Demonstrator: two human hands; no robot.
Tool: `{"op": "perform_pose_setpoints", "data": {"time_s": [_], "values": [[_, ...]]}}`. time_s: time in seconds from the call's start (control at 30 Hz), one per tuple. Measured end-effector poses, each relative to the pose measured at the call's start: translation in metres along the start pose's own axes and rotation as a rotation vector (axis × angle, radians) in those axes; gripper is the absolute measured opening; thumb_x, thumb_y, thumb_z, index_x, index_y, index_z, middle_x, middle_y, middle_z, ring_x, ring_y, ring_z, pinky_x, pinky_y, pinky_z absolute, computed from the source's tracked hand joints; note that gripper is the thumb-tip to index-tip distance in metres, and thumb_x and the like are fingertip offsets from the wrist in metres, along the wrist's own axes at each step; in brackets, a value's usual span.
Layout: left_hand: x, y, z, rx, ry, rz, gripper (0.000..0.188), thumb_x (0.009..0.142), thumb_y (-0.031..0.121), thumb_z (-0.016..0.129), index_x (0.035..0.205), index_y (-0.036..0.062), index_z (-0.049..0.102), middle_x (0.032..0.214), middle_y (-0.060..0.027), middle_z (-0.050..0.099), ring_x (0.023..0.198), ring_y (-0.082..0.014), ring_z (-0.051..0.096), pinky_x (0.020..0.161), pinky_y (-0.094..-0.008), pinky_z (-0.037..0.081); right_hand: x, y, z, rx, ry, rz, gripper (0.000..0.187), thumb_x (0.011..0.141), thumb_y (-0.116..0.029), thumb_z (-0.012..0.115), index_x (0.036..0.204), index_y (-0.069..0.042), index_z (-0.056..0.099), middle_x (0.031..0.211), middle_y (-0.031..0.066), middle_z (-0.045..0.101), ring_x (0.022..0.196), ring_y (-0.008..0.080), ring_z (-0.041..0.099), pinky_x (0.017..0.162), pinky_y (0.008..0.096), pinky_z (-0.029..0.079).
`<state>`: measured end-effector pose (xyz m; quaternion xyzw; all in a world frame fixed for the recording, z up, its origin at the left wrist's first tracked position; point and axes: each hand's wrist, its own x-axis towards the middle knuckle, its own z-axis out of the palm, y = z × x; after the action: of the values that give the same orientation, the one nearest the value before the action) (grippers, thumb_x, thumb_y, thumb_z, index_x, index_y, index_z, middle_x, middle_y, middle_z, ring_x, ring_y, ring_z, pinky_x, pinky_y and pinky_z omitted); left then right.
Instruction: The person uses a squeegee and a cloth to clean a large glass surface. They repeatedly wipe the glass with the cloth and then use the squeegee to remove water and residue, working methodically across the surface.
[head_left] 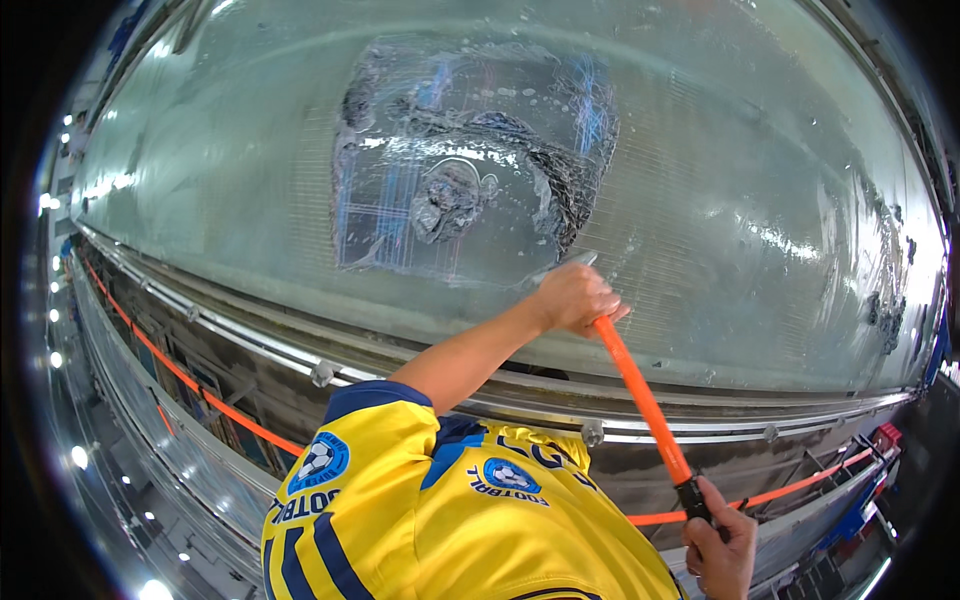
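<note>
Tool (641,400): straight orange shaft, grey head (585,259), black handle (690,498). The shaft's upper end is enclosed by the left hand (577,297), fingers curled tight; the head is seen protruding just past them. The handle is gripped by the right hand (722,545), closed around it, nearer the body. Dark, wet, wrinkled film (480,80), blue-streaked, is spread on the slab (720,200) beyond the left grip; head-to-film contact cannot be determined.

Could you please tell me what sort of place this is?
Probably a factory hall: a wide, wet worktable with a metal rail along its edge, and several bright lamps beyond.
</note>
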<state>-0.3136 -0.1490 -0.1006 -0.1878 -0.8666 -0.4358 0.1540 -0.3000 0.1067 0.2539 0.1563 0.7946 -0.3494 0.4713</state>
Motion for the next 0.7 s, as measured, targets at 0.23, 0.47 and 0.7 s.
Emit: {"op": "perform_pose_setpoints", "data": {"time_s": [0.23, 0.47, 0.7], "values": [[0.144, -0.111, 0.004, 0.131, 0.087, 0.158, 0.037, 0.086, 0.028, 0.067, 0.054, 0.0149, 0.052, 0.049, -0.0015, 0.053, 0.045, -0.0251, 0.054, 0.046, -0.0375, 0.044, 0.080, -0.042, -0.021, 0.203, 0.148, -0.095, 0.050, 0.091, -0.008, 0.056, 0.139, 0.002, 0.054, 0.064, 0.0023, 0.055, 0.043, 0.0029, 0.041, 0.037, 0.0193, 0.028], [0.164, -0.116, 0.011, 0.132, 0.010, 0.137, 0.037, 0.086, 0.034, 0.064, 0.055, 0.0155, 0.054, 0.051, -0.0049, 0.056, 0.050, -0.0295, 0.058, 0.054, -0.0457, 0.047, 0.087, -0.013, -0.009, 0.665, 0.061, -0.087, 0.053, 0.093, -0.007, 0.053, 0.146, 0.000, 0.047, 0.078, 0.0077, 0.060, 0.045, 0.0072, 0.043, 0.038, 0.0196, 0.032], [-0.029, 0.050, 0.008, 0.141, -0.065, -0.054, 0.047, 0.085, 0.035, 0.069, 0.051, 0.0131, 0.046, 0.049, -0.0080, 0.051, 0.048, -0.0306, 0.056, 0.048, -0.0415, 0.043, -0.021, 0.092, -0.004, 0.537, -0.135, 0.122, 0.056, 0.089, -0.002, 0.051, 0.144, 0.001, 0.048, 0.082, 0.0154, 0.066, 0.042, 0.0104, 0.047, 0.036, 0.0234, 0.033]]}}
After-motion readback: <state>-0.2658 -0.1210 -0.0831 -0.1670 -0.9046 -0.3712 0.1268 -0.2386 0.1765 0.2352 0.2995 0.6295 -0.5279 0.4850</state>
